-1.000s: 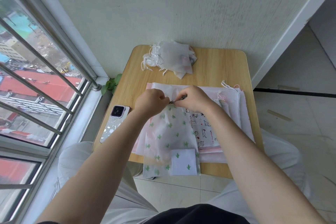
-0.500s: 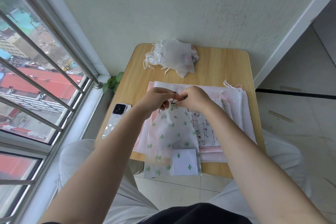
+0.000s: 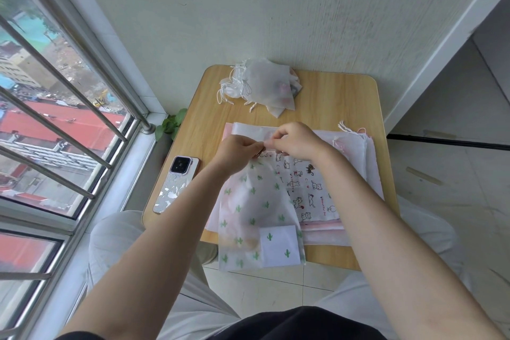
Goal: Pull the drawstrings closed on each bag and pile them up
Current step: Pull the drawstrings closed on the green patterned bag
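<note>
Fingers of the left hand and right hand pinch the gathered top of the cactus bag, which hangs toward the person over the table edge. Beyond the fingers lies the pile of closed bags; flat bags spread beneath.

Phone on wooden table, plant beside window.

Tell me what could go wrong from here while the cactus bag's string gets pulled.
1. The cactus bag overhangs the table's near edge; a jerk on the string could slide it off.
2. It lies on the flat stack with the cat-print bag, so pulling may drag those askew.
3. The phone sits by the left edge near the left hand's forearm; an elbow swing might knock it.
</note>
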The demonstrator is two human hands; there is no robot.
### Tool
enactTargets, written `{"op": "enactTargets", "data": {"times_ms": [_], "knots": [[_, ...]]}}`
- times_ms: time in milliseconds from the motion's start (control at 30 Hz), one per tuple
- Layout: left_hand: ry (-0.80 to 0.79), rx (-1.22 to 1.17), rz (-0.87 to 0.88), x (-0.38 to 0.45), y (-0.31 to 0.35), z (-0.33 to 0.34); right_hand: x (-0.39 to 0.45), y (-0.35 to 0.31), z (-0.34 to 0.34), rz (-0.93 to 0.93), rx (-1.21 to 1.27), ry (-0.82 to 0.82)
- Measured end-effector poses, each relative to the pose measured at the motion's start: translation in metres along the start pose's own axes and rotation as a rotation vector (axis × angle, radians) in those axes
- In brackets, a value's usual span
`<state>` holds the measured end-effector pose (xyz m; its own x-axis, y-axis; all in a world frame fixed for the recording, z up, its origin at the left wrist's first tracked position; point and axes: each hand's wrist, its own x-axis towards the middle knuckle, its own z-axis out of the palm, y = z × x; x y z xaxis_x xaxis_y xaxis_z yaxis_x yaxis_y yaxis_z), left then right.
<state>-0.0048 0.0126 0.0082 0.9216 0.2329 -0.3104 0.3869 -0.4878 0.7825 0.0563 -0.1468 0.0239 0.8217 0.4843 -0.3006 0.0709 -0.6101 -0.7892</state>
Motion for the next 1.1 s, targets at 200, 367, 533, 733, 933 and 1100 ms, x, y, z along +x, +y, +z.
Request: {"op": "enactTargets", "data": {"times_ms": [200, 367, 533, 733, 933, 1100], "knots": [[-0.099, 0.211, 0.086, -0.003, 0.000, 0.004, 0.010, -0.010, -0.001, -0.028, 0.233, 0.061], [-0.072, 0.128, 0.054, -0.001, -0.005, 0.007, 0.011, -0.024, 0.000, -0.160, 0.502, 0.101], [-0.075, -0.114, -0.057, 0.000, -0.003, 0.005, 0.015, -0.003, 0.008, -0.092, 0.295, 0.115], [-0.123, -0.267, -0.158, 0.000, 0.002, 0.003, 0.010, 0.012, 0.030, -0.076, 0.226, 0.087], [-0.164, -0.315, -0.156, -0.003, -0.005, 0.004, 0.013, 0.015, 0.029, -0.100, 0.100, 0.090], [-0.069, -0.345, -0.168, 0.002, -0.020, 0.002, 0.012, 0.024, 0.021, -0.019, 0.036, 0.033]]}}
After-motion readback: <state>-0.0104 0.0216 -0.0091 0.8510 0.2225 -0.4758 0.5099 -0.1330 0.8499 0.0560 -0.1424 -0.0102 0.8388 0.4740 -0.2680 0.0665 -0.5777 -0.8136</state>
